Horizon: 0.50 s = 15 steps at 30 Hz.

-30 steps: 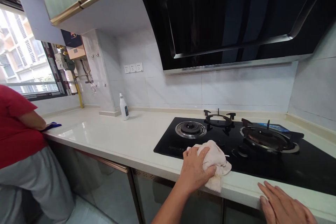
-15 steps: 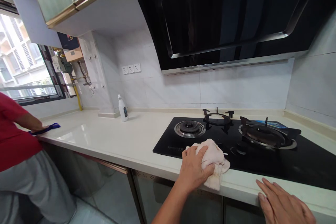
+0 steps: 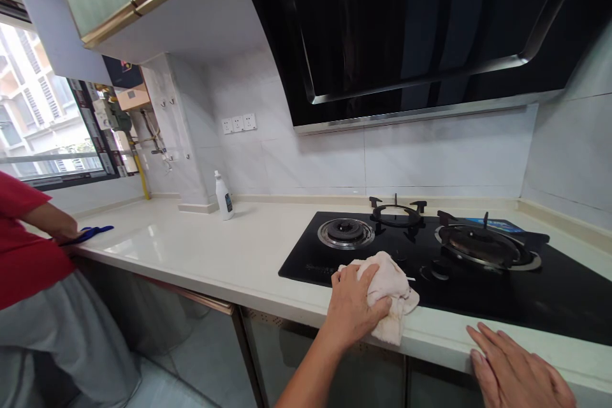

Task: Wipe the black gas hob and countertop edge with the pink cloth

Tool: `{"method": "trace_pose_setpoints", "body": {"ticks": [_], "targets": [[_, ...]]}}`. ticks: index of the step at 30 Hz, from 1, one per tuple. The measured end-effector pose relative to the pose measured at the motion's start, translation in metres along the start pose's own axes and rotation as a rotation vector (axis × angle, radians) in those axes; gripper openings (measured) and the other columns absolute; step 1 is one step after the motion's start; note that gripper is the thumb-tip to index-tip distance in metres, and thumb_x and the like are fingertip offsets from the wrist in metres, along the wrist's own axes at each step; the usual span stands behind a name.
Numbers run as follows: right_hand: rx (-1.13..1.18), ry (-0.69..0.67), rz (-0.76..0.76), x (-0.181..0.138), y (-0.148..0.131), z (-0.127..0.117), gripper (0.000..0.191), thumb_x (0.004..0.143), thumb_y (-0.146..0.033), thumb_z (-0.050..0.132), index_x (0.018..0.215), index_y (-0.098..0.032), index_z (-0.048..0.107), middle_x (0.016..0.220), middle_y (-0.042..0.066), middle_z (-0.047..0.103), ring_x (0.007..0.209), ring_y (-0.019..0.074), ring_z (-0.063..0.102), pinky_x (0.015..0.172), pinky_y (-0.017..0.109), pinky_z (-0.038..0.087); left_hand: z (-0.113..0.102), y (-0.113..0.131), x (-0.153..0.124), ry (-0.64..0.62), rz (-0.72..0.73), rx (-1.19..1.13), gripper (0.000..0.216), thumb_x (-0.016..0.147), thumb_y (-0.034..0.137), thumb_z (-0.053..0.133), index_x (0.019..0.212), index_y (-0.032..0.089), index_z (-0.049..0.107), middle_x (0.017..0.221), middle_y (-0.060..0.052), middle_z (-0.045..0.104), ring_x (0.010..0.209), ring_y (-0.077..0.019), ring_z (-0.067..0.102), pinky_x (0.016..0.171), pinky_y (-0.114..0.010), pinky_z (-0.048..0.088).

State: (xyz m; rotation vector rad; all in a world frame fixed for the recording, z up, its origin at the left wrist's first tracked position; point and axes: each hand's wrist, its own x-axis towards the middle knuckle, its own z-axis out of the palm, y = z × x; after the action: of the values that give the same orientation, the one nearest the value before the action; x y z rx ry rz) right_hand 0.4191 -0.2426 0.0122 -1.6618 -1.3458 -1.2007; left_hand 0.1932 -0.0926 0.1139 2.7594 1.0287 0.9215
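Not much has changed over the last second: the left hand (image 3: 358, 306) and the cloth sit in about the same spot, and the view has only shifted slightly.

Left hand: clenched over a bunched pale-pink cloth (image 3: 389, 293), fingers on top, pressing it down. The cloth lies at the front edge of the black glass gas hob (image 3: 502, 299), spilling onto the white stone table (image 3: 191, 248) near its front lip.

Right hand (image 3: 516, 373): released, holding nothing, fingers spread and resting on the table's front edge, just in front of the hob.

Hob: three burners, front-left ring (image 3: 345, 233), rear trivet (image 3: 396, 215) and right-hand burner (image 3: 485, 245). All are well clear of the cloth except the front-left ring, which is nearest.

Further left, a white bottle (image 3: 224, 199) stands against the backsplash. A co-worker in a red shirt (image 3: 23, 248) has one hand on a blue item (image 3: 88, 234) on the table; can't tell if it's a cloth or a glove. Black range hood (image 3: 382, 32) overhead.
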Motion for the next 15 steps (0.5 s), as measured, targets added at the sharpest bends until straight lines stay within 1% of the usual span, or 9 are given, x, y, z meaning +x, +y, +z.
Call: {"method": "trace_pose_setpoints", "body": {"ticks": [4,13,15], "targets": [[0.006,0.003,-0.013,-0.0002,0.002,0.0017,0.038,0.097,-0.029,0.045,0.129,-0.015,0.061,0.118,0.014,0.073,0.105,0.034,0.067,0.088,0.051,0.046,-0.0013,0.0011,-0.0004,0.001,0.003,-0.01,0.064,0.089,0.043,0.068,0.148,0.031,0.047,0.14,-0.009,0.055,0.127,-0.0311,0.05,0.106,-0.049,0.039],[-0.01,-0.017,0.036,-0.0013,-0.0002,0.0017,0.037,0.098,-0.032,0.041,0.125,-0.017,0.062,0.12,0.013,0.072,0.108,0.0339,0.066,0.092,0.052,0.045,-0.0007,0.0003,-0.0005,-0.001,-0.004,0.008,0.065,0.089,0.045,0.068,0.148,0.031,0.047,0.141,-0.009,0.055,0.127,-0.031,0.049,0.107,-0.05,0.039],[-0.011,-0.015,0.026,-0.0015,0.0002,0.0022,0.038,0.098,-0.033,0.042,0.126,-0.018,0.062,0.12,0.013,0.072,0.107,0.0334,0.066,0.092,0.051,0.046,-0.0001,-0.0003,-0.0005,-0.001,-0.001,0.012,0.065,0.089,0.045,0.068,0.148,0.031,0.046,0.141,-0.009,0.055,0.127,-0.0309,0.05,0.106,-0.05,0.039]]}}
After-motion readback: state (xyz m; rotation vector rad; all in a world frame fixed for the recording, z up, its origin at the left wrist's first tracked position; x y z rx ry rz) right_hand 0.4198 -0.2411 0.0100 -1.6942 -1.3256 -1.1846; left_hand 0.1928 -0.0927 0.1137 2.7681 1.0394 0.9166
